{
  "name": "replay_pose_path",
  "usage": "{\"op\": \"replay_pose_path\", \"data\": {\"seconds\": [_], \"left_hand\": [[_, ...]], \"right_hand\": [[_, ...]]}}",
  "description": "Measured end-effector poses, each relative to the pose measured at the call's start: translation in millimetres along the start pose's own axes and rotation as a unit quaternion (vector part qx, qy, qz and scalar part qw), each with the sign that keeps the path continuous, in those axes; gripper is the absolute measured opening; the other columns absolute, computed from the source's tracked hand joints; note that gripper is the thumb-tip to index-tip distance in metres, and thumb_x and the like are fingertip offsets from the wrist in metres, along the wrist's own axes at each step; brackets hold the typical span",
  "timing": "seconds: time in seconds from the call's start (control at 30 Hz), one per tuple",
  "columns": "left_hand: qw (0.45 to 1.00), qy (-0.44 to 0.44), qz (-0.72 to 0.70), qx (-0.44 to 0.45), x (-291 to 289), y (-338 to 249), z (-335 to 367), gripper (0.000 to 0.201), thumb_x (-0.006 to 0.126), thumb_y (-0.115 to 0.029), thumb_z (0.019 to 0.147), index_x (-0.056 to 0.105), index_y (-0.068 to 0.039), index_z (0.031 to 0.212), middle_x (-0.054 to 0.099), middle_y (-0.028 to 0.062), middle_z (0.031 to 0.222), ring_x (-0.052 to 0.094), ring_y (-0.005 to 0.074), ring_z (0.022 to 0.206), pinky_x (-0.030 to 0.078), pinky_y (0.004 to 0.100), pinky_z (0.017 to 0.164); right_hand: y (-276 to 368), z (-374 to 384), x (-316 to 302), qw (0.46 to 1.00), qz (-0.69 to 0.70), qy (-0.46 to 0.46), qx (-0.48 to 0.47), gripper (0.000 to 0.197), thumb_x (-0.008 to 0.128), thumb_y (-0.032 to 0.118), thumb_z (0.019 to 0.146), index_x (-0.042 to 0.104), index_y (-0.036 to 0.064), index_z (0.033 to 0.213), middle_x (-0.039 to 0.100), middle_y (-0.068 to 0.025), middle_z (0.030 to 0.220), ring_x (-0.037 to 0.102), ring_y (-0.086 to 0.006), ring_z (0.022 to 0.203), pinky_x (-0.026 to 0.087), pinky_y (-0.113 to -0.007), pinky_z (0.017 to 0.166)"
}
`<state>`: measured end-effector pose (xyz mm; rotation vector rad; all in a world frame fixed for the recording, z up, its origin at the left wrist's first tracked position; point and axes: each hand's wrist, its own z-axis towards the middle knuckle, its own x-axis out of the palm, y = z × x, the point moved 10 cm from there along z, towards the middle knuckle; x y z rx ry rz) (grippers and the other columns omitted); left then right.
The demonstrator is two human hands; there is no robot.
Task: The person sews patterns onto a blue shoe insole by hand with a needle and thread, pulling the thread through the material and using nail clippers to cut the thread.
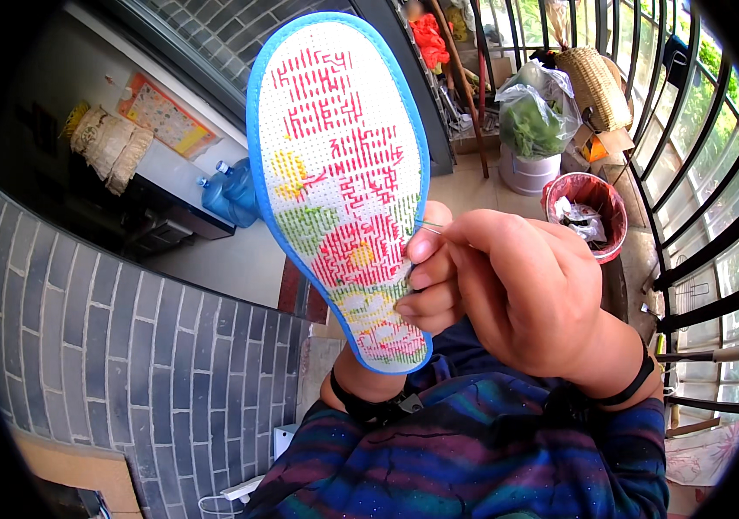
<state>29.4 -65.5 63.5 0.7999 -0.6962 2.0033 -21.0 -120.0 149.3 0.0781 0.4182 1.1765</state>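
An embroidered shoe insole [305,130] with a blue edge and a white mesh face is held up in front of me. Red, green and yellow stitches form patterns across it. My left hand [426,298] grips it from behind, its fingertips curled over the right edge; the palm is hidden by the insole. Beside that edge, my right hand [530,290] is closed in a pinch on a thin sewing needle [428,227], which reaches the insole's right border near the green stitches. Whether the needle's tip is in the mesh I cannot tell.
A grey brick wall [153,363] stands on the left, and blue water jugs [231,192] sit inside the doorway. To the right are a red-lined bin [590,208], a bucket [532,171] with a plastic bag of greens [530,121], a woven basket [594,82] and black railings [707,199].
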Motion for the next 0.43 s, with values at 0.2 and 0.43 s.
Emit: {"op": "replay_pose_path", "data": {"seconds": [0.2,0.43], "left_hand": [[1.0,-0.01,0.018,0.006,2.0,-1.2,0.5,0.031,0.05,-0.033,0.096,0.049,-0.002,0.094,0.05,0.0091,0.075,0.045,0.0141,0.045,0.032,0.0279,0.04],[0.998,-0.032,0.055,0.001,-1.4,-1.3,-3.7,0.033,0.051,-0.035,0.096,0.049,-0.002,0.095,0.051,0.01,0.076,0.046,0.0154,0.046,0.033,0.0289,0.04]], "right_hand": [[0.1,0.9,0.3,1.0,0.001,0.005,0.001,0.017,0.066,-0.008,0.075,0.059,-0.0036,0.089,0.06,-0.0107,0.074,0.062,-0.0256,0.057,0.048,-0.032,0.05],[1.2,2.1,-0.6,1.0,0.0,0.008,-0.001,0.017,0.066,-0.008,0.075,0.059,-0.0035,0.089,0.059,-0.0106,0.073,0.062,-0.0257,0.057,0.048,-0.032,0.05]]}}
